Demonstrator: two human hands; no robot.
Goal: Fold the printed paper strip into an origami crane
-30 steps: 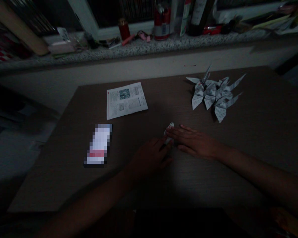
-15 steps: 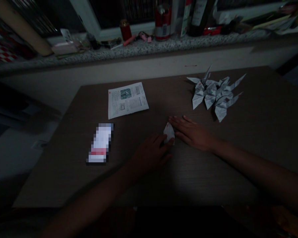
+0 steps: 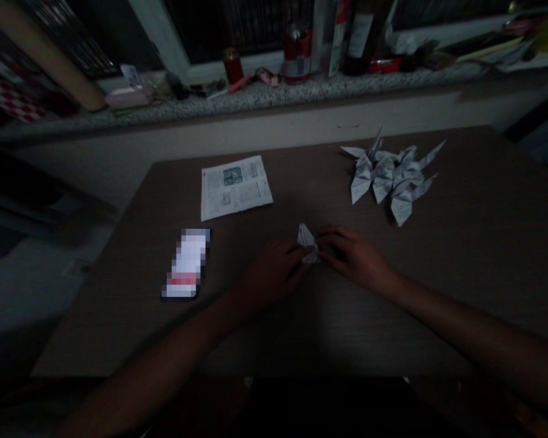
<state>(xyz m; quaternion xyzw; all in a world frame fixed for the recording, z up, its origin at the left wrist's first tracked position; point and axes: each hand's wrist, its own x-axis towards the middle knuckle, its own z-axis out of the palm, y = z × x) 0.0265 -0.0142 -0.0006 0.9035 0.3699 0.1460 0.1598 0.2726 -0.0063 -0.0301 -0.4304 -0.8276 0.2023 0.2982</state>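
Observation:
A small folded piece of printed paper (image 3: pixel 307 242) lies on the dark wooden table (image 3: pixel 461 261), pinched between both of my hands. My left hand (image 3: pixel 274 274) grips its left side with curled fingers. My right hand (image 3: pixel 356 258) holds its right side, fingertips bent onto the paper. A flat printed sheet (image 3: pixel 235 185) lies further back to the left. Several finished paper cranes (image 3: pixel 390 176) are heaped at the back right.
A phone with a lit, blurred screen (image 3: pixel 187 263) lies at the left of the table. Behind the table a stone ledge (image 3: pixel 265 94) carries cans, bottles, a pink box and small clutter. The room is dim.
My right hand went from lying flat on the folded paper to curling its fingers round it. The left hand closed in on the paper, which now stands up slightly.

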